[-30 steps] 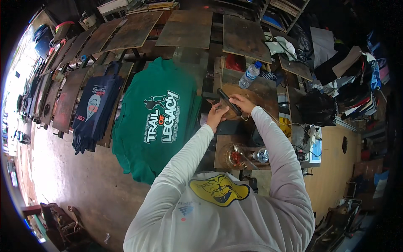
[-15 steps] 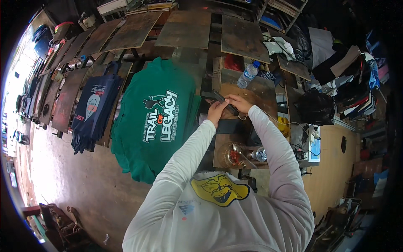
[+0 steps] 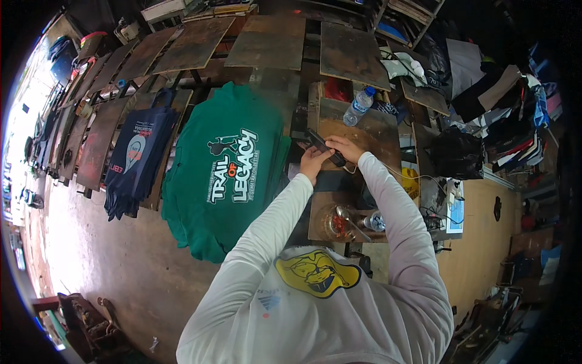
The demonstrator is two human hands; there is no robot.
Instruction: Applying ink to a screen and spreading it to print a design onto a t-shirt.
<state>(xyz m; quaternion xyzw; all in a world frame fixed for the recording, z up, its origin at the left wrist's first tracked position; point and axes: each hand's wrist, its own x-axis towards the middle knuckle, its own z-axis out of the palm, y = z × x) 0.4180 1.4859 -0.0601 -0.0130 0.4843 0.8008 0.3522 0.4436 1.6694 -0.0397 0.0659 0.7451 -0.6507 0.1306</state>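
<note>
A dark, slim phone (image 3: 316, 139) sits tilted between my two hands above the wooden table. My left hand (image 3: 313, 162) is wrapped round its near left side. My right hand (image 3: 345, 147) closes on it from the right, with the fingertips of both hands close together. A pale cable (image 3: 394, 171) runs from near the phone's lower end, past my right wrist, toward the right. Beyond my right hand a clear water bottle with a blue cap (image 3: 357, 108) stands on the table. To the left of my hands lies a stack of green printed T-shirts (image 3: 206, 164).
Dark tote bags (image 3: 136, 151) lie stacked at the left. Wooden boards (image 3: 265, 42) line the far side. Nearer me, a glass jar with reddish contents (image 3: 334, 225) stands beside another clear bottle (image 3: 374, 221). A black plastic bag (image 3: 456, 151) and piled clothes are at the right.
The phone has shifted and turned slightly in my hands, so more of its upper end shows. The hands stay in nearly the same place.
</note>
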